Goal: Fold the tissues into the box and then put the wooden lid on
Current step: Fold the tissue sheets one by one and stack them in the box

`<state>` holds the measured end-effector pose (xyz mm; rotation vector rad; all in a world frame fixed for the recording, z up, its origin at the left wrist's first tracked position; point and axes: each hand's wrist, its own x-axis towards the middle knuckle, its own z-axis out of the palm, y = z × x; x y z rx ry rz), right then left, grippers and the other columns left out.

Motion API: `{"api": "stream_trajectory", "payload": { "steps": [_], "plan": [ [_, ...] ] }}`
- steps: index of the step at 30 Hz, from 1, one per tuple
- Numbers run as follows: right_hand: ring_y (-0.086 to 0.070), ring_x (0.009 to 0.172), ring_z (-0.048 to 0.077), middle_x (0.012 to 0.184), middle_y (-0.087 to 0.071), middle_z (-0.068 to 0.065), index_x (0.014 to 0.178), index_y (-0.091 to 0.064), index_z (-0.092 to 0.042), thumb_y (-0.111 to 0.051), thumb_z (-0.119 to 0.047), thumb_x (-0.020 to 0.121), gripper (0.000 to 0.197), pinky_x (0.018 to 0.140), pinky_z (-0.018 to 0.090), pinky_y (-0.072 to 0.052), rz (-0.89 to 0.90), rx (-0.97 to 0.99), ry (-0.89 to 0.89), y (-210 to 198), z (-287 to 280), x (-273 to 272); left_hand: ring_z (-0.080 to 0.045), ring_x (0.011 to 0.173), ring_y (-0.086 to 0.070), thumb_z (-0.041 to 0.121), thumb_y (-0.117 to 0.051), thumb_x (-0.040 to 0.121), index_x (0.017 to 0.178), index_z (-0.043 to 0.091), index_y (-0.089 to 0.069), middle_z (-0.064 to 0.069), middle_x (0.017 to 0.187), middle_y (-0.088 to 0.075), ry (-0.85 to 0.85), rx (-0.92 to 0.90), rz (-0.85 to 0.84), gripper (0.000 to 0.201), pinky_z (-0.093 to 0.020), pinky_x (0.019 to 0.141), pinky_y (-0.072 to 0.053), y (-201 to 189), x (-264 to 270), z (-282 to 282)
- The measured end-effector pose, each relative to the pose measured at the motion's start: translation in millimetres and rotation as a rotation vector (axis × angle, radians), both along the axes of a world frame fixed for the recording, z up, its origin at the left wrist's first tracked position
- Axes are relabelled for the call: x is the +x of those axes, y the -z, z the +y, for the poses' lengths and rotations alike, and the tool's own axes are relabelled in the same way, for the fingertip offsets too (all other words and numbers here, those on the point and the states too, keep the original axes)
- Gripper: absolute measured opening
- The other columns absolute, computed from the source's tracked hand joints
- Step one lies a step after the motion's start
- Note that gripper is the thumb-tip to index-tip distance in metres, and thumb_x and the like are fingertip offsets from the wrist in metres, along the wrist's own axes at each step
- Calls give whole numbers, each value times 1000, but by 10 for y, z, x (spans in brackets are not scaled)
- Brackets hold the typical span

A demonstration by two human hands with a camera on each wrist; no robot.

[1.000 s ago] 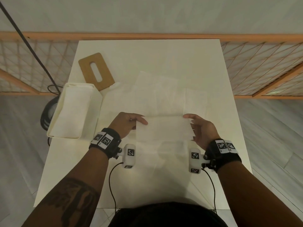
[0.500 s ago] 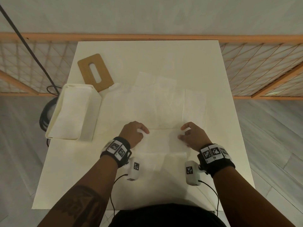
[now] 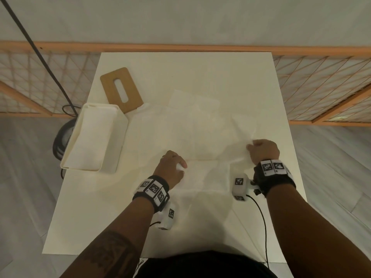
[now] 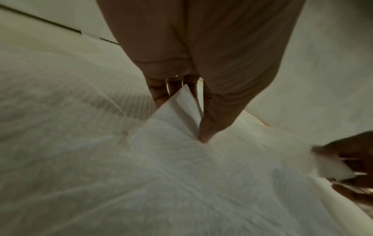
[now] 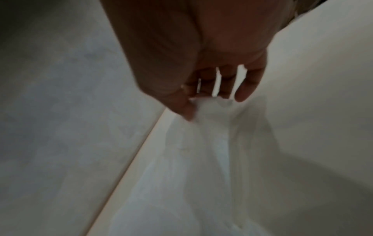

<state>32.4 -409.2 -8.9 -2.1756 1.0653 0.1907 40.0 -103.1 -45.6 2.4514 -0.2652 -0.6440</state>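
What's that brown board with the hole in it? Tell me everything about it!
That is the wooden lid. It is a thin, flat brown board that looks like wood, with rounded corners and a long slot with rounded ends cut through its middle. It lies flat and turned at a slant on the far left part of the white table, just beyond the open white box. Neither hand touches it. Its near corner meets a crumpled edge of the tissues.

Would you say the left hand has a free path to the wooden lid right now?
Probably yes, once it lets go: the left hand pinches a tissue, and only flat tissues lie between it and the wooden lid.
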Motion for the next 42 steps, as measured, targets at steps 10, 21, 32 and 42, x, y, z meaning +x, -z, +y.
{"api": "stream_trajectory", "payload": {
  "steps": [10,21,32,42],
  "plan": [
    [-51,71,21,83,-55,7,87,-57,-13,-52,-3,80,13,57,29,-39,-430,919,-334,-793,108,-16,-12,136,-46,89,-38,79,136,25,-59,6,145,-54,-291,-495,166,89,-34,113,-34,-576,262,-169],
    [-71,105,31,112,-74,9,123,-63,-8,-74,-49,87,56,90,45,-57,-222,1137,31,-617,339,7,-30,112,-69,50,-84,67,114,14,-74,-7,115,-75,-504,-871,287,60,-58,101,-52,-686,317,-79],
    [-68,114,38,122,-71,20,129,-63,1,-64,-7,97,33,86,40,-62,-60,1082,-4,-358,590,-181,-20,91,-70,21,-73,90,86,27,-79,7,90,-78,-594,-662,224,9,-36,84,-51,-531,195,142],
    [-72,86,27,93,-77,10,92,-76,-2,-59,10,91,22,76,33,-58,-247,762,-346,-453,370,-160,-24,74,-56,4,-65,82,80,24,-82,-11,83,-71,-407,-729,216,27,-32,67,-49,-588,232,310]
  ]
}}
